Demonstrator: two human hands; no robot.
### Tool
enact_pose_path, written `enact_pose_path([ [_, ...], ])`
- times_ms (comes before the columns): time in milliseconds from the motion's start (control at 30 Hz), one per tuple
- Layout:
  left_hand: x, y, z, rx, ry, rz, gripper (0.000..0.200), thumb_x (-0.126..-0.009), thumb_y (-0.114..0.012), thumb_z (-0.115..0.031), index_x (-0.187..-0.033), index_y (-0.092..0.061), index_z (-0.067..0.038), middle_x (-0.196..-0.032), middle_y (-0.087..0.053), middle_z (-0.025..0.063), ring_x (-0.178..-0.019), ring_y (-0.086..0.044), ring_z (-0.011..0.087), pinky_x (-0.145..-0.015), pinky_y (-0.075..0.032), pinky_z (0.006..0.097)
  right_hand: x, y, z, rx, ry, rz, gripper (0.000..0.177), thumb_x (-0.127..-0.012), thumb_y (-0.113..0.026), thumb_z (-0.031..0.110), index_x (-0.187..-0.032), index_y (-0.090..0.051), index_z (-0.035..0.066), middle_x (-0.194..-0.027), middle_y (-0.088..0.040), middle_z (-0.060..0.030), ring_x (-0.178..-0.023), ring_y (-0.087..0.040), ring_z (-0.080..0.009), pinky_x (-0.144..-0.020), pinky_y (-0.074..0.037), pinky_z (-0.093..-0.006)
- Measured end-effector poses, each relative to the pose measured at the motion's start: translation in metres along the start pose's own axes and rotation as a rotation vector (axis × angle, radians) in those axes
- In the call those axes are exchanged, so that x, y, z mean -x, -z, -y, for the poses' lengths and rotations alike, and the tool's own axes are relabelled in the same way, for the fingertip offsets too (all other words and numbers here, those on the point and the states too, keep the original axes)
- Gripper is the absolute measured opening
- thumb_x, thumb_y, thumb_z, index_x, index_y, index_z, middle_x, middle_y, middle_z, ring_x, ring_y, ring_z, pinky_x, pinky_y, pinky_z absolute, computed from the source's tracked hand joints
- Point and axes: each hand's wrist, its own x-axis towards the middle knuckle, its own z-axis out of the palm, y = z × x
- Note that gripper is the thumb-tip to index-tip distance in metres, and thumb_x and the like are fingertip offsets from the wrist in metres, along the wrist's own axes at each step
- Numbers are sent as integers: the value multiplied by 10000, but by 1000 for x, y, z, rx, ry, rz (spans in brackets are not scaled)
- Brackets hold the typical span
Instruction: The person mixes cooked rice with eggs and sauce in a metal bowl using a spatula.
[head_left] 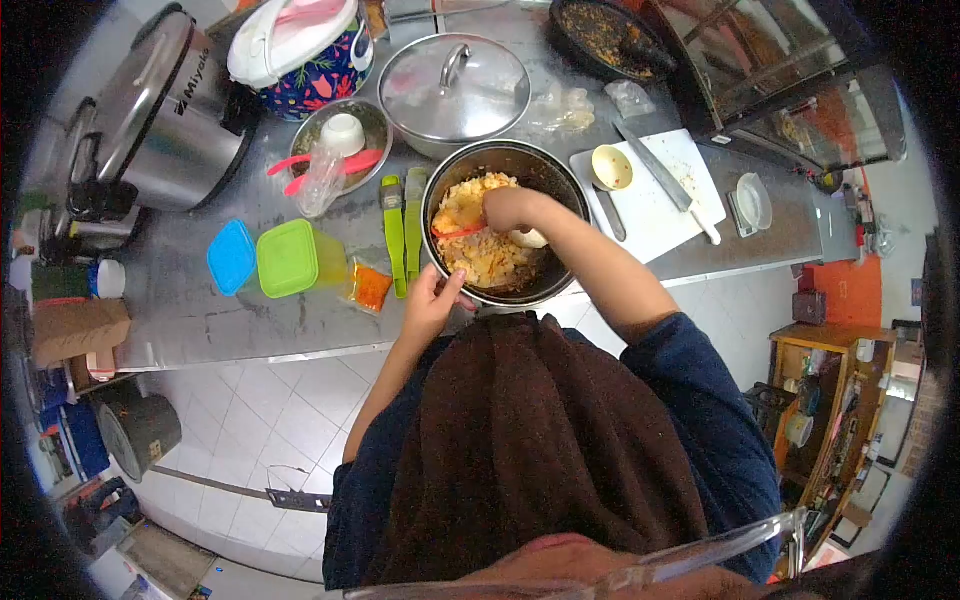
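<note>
A round dark pot (570,195) stands at the front edge of the metal counter, holding a yellow-orange mashed food (495,262) with browner bits. My left hand (436,297) grips the pot's rim at the lower left, thumb over the edge. Inside the pot, my right hand (512,210) is closed on a red utensil (460,232), whose end lies on the food. A pale rounded item (528,239) shows just below my right hand; I cannot tell what it is.
Left of the pot are green tools (393,225), an orange packet (370,286) and a green-lidded container (287,258). Behind stands a lidded steel pot (455,95). On the right, a large knife (665,178) lies across a white cutting board (700,170) beside a small bowl (612,168).
</note>
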Motion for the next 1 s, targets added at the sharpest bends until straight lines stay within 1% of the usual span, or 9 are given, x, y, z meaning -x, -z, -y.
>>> enact_pose_path([
  [100,1,-1,-3,-9,19,-13,217,-845,-476,-156,-930,-466,43,-795,-570,101,-550,-567,144,-497,-461,234,22,33,-15,-85,-53,112,170,-693,-497,108,-767,-624,25,-635,-590,-133,-495,-560,-218,-414,-426,-315],
  [233,1,-3,-8,-26,22,2,225,-844,-481,-161,-926,-464,48,-792,-569,96,-556,-571,147,-492,-464,234,18,19,-10,-45,-79,-275,153,-672,-509,86,-729,-614,-9,-697,-601,-177,-577,-599,-268,-458,-467,-348],
  [367,1,-7,0,39,9,-25,225,-839,-494,-165,-937,-469,36,-786,-563,72,-591,-552,120,-523,-448,223,6,-13,-6,-47,-25,-219,184,-657,-491,71,-766,-614,-14,-793,-594,-198,-767,-587,-306,-695,-458,-371],
  [467,1,-5,13,-62,-24,31,233,-826,-525,-173,-977,-476,-3,-796,-533,24,-693,-485,76,-621,-407,213,40,13,-5,160,57,23,191,-665,-475,62,-775,-614,-10,-788,-596,-193,-762,-587,-306,-674,-460,-371],
  [567,-1,-4,19,-176,-25,85,255,-823,-529,-173,-1001,-460,-4,-838,-529,29,-736,-488,84,-659,-410,229,45,-16,-19,176,73,-161,186,-677,-467,58,-774,-612,-9,-762,-596,-190,-746,-589,-301,-664,-462,-368],
  [600,0,-6,12,-98,18,114,271,-827,-522,-164,-1030,-442,-3,-860,-526,34,-804,-498,95,-706,-408,245,41,-29,-14,186,81,-83,185,-689,-450,50,-765,-608,-8,-752,-597,-187,-738,-593,-289,-654,-467,-372],
  [700,0,-10,-6,18,24,134,219,-826,-520,-148,-978,-446,-8,-849,-526,38,-813,-521,103,-707,-414,234,54,-38,-10,53,-85,-348,157,-689,-466,60,-733,-607,6,-716,-602,-165,-706,-597,-298,-606,-479,-374],
  [867,-2,9,-10,-43,75,139,132,-821,-521,-112,-858,-432,-23,-822,-523,35,-773,-532,91,-681,-417,206,109,8,-5,257,-178,-359,109,-677,-529,114,-671,-622,56,-661,-608,-104,-619,-608,-244,-508,-472,-333],
  [1000,-10,19,-2,-179,59,115,129,-814,-532,-107,-805,-427,-33,-773,-504,8,-696,-487,51,-615,-399,179,95,-34,-7,390,-225,-320,113,-688,-534,146,-664,-630,91,-627,-608,-60,-594,-608,-191,-475,-458,-283],
])
